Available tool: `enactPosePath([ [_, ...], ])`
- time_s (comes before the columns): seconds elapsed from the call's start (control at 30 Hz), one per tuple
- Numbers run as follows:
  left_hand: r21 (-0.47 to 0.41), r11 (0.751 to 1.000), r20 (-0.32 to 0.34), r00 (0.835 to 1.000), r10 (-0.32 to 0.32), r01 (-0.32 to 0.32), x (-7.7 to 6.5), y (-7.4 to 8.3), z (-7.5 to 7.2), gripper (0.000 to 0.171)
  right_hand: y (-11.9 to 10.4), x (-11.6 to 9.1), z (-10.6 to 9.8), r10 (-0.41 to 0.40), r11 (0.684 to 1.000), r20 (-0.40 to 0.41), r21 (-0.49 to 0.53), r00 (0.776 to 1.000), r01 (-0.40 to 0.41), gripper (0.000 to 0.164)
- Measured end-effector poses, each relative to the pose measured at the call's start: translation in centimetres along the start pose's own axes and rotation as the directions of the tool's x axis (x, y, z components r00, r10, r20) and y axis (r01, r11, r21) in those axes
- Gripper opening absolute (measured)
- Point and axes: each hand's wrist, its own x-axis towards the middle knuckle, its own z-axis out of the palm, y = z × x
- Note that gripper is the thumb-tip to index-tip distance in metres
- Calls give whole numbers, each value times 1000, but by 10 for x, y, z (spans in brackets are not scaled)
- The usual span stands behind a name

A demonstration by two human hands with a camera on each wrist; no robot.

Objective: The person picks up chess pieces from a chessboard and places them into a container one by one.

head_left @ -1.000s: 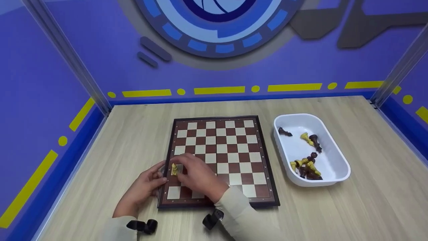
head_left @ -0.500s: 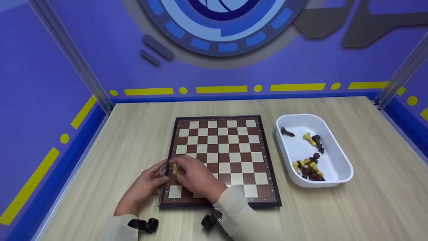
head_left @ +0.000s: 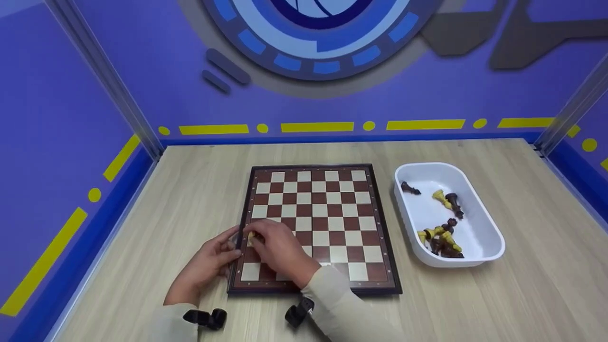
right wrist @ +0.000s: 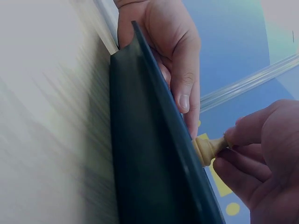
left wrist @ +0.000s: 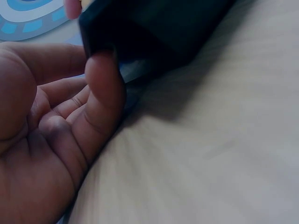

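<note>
Between the thumb and fingers of my right hand (head_left: 282, 251) is the top of a yellow chess piece (right wrist: 205, 150). Its base meets the board's surface near the left edge, and in the head view the fingers hide most of it. The chessboard (head_left: 335, 223), with brown and cream squares, lies on the table. My left hand (head_left: 202, 266) grips the board's left edge. Its thumb lies at the rim in the head view, and in the left wrist view a fingertip (left wrist: 103, 77) presses against the dark side of the board.
A white tray (head_left: 482, 242) stands right of the board, holding several yellow and dark brown chess pieces (head_left: 455, 204) lying on their sides. Wooden tabletop (head_left: 199, 190) surrounds the board. Blue-purple panels (head_left: 142, 61) wall the table at the back and both sides.
My right fingers have drawn closer round the yellow piece, which showed more plainly a second ago. The whole head view has shifted slightly. The left hand keeps its place at the board's edge.
</note>
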Motion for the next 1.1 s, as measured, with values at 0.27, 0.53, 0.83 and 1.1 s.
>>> enactPosePath([
  [0.27, 1, 1000, 11, 1000, 5, -5, 1, 0, 0, 66, 1, 1, 1, -5, 1000, -12, -7, 1000, 5, 22],
  [0.53, 20, 1000, 4, 1000, 2, -2, 1, 0, 0, 66, 3, 1, 0, -27, 1000, -50, 10, 998, 28, 21],
  [0.83, 3, 1000, 2, 1000, -13, 13, 0, 0, 0, 68, 2, 0, -3, -22, 999, -74, 41, 997, 25, 21],
  [1.1, 7, 1000, -9, 1000, -21, 21, 0, 1, 1, 68, 0, 1, -7, -34, 995, -109, 91, 994, 44, 16],
])
